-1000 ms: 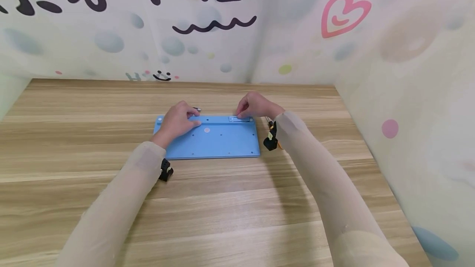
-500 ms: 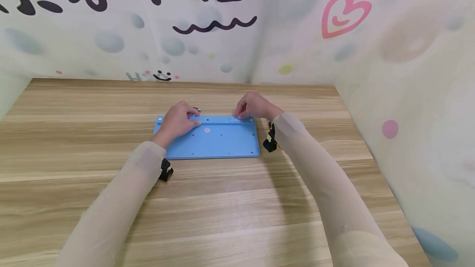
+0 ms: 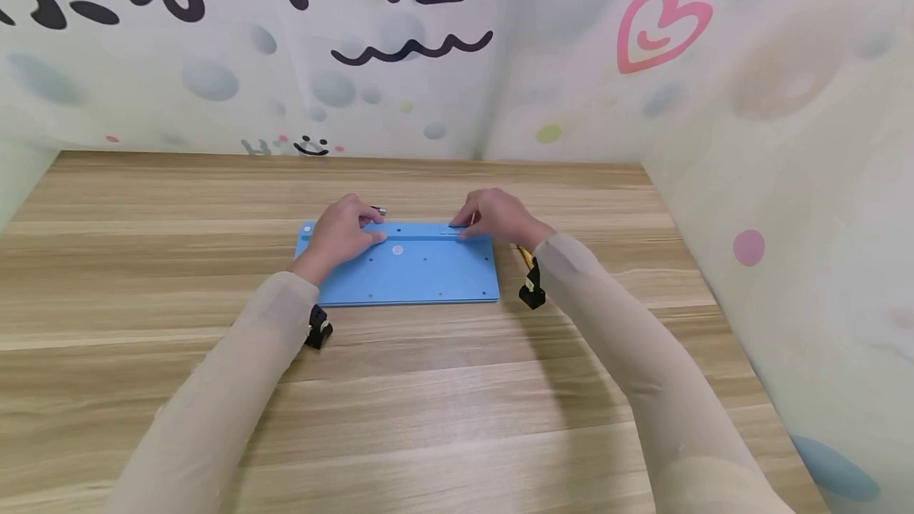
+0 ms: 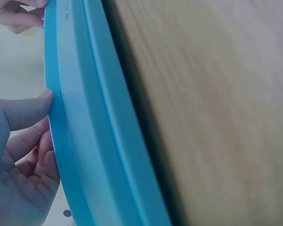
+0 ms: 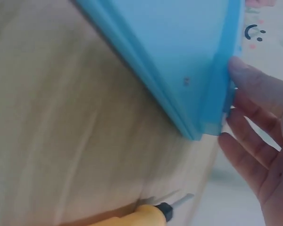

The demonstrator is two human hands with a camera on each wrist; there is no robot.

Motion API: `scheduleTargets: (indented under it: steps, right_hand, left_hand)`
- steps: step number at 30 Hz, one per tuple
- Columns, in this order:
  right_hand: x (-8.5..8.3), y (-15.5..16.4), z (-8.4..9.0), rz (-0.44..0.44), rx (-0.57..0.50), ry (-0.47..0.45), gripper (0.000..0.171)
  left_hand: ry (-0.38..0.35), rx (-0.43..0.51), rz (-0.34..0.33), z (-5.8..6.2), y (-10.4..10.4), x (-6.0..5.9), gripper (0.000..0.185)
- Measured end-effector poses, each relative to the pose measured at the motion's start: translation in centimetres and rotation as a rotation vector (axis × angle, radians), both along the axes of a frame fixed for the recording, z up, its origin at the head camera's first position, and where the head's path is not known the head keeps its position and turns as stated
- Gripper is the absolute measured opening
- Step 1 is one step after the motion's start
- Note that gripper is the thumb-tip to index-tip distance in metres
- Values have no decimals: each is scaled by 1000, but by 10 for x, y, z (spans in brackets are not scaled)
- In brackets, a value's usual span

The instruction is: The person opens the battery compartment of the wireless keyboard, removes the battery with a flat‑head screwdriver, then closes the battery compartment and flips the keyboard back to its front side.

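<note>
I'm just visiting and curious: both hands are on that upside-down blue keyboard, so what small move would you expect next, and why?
Probably the right hand slides the small cover on the raised back strip of the blue keyboard open. Its fingertips already rest at that cover, the left hand presses on the keyboard as if to steady it, and a yellow-handled screwdriver lies unused on the table nearby.

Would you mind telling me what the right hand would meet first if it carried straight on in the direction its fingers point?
The right hand rests at the far edge of the blue keyboard, fingers pointing left along it. Going on, it would probably meet the left hand first, though depth is hard to judge.
</note>
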State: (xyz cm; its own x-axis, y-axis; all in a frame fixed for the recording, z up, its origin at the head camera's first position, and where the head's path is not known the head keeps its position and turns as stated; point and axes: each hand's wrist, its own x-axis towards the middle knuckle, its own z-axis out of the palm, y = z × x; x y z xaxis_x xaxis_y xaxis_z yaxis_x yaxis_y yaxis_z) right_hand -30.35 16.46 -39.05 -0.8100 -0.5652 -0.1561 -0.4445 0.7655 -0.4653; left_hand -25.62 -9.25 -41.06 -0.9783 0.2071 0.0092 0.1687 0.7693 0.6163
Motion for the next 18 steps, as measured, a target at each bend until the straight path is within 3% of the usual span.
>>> scheduleTargets:
  steps: [7,18]
  right_hand:
    - [2,0,-2,80,40,96,25]
    - [6,0,-2,138,94,166,25]
  left_hand:
    - [-13,-12,-6,1,0,-1,27]
    - [-27,-4,-9,1,2,-2,28]
